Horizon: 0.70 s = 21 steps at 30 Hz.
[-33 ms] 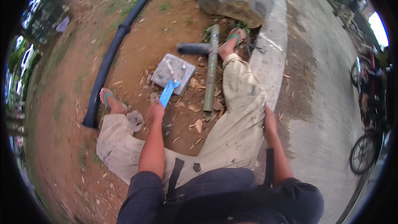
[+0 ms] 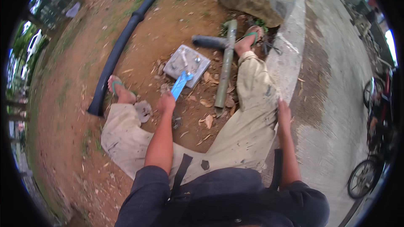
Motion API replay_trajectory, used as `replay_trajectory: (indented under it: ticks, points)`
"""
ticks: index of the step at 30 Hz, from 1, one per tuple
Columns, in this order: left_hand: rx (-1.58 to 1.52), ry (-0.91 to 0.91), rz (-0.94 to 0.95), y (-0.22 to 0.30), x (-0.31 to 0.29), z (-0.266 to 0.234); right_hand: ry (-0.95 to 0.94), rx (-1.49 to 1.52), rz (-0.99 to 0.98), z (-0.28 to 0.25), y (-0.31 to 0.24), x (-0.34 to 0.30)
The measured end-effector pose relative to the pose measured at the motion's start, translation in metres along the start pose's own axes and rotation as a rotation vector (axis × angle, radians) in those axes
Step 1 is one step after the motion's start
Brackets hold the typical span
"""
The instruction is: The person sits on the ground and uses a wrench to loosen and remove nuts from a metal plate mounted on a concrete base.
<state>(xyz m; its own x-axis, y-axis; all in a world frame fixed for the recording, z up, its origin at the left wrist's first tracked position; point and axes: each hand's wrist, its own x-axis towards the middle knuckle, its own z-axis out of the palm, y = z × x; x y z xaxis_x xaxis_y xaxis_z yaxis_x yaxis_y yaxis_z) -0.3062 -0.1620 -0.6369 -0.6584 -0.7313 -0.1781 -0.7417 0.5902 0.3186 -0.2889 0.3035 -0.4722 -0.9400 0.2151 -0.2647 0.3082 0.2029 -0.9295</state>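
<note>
My left hand [image 2: 166, 102] is closed around the handle of a blue open-ended wrench [image 2: 180, 85]. The wrench's jaw end lies at the near side of a square grey concrete block [image 2: 174, 64], close to a bolt. Metal bolts stick up from the block's top, one of them a shiny bolt [image 2: 198, 60] toward the right. Against the outer side of my right trouser leg [image 2: 252, 96] rests my right hand [image 2: 284, 112], its fingers stretched along the cloth and holding nothing that I can see. My feet in green-strapped flip-flops are spread either side of the block.
A green pipe [image 2: 226, 69] lies right of the block, with a short dark pipe [image 2: 208, 42] meeting it. A long black pipe [image 2: 122, 38] runs along the left. A big rock [image 2: 252, 0] and a concrete curb [image 2: 288, 54] border the right; motorbikes [image 2: 374, 143] stand beyond the pavement.
The view has shifted, so the block and pipes appear further right and slightly higher. My left hand keeps its hold on the wrench; my right hand stays against my leg.
</note>
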Motion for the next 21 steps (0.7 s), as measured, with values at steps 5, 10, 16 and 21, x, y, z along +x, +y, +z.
replay_trajectory:
  ticks: [5,10,16,21]
  points:
    - [-0.005,-0.138,-0.179,-0.05,-0.026,0.016,-0.331,0.006,-0.335,0.139,-0.023,0.025]
    - [-0.167,-0.188,-0.292,-0.059,-0.028,0.015,-0.828,0.114,0.741,0.335,0.071,-0.027]
    - [-0.419,0.067,-0.368,-0.054,-0.023,0.028,-0.722,0.778,0.882,0.446,0.163,-0.068]
    - [-0.739,0.208,-0.399,-0.098,-0.004,0.028,-0.758,0.917,1.027,0.456,0.161,-0.077]
